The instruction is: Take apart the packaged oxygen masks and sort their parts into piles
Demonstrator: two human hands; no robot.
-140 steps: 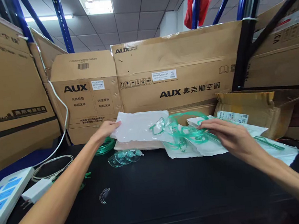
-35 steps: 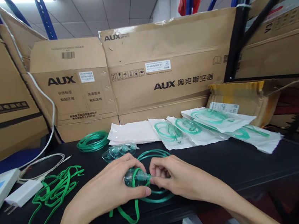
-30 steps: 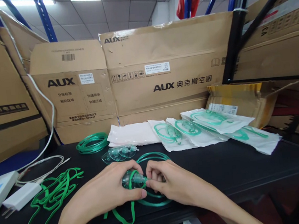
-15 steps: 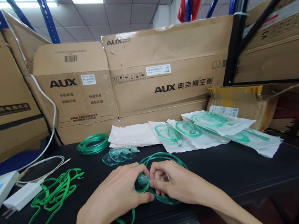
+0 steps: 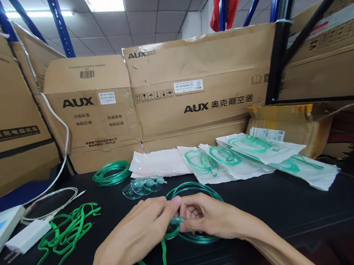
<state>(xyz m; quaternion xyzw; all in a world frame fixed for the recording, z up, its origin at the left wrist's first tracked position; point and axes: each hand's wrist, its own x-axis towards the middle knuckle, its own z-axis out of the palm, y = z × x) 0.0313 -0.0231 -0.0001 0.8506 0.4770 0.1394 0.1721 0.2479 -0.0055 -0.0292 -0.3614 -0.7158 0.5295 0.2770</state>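
Clearly mid-work, left hand (image 5: 143,231) and right hand (image 5: 205,218) pinch the clear mask (image 5: 173,225) over its tubing coil (image 5: 198,189); sealed packets (image 5: 230,160) wait.

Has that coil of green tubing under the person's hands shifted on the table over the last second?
Yes. The green tubing coil now bulges further right of the hands, nearer the sealed packets, judged against the stacked clear masks.
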